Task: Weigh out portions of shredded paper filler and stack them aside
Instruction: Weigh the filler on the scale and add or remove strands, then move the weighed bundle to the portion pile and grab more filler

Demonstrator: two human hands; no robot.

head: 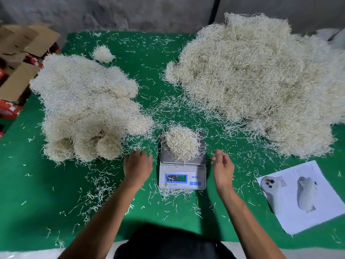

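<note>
A small white digital scale (197,171) with a lit blue display stands at the front middle of the green table (33,202). A rounded clump of cream shredded paper (182,142) lies on its steel pan. My left hand (137,166) hovers palm down just left of the scale, fingers relaxed, holding nothing. My right hand (223,168) is just right of the scale, palm turned inward, fingers loosely curved and empty. A stack of rounded paper portions (87,107) sits on the left. A big loose heap of shredded paper (261,81) fills the right.
Loose shreds litter the green cloth all over. A white sheet of paper (317,217) with a grey handheld device (272,193) on it lies at the front right. Cardboard boxes (20,53) stand off the table's left edge. One small separate clump (102,53) lies at the back left.
</note>
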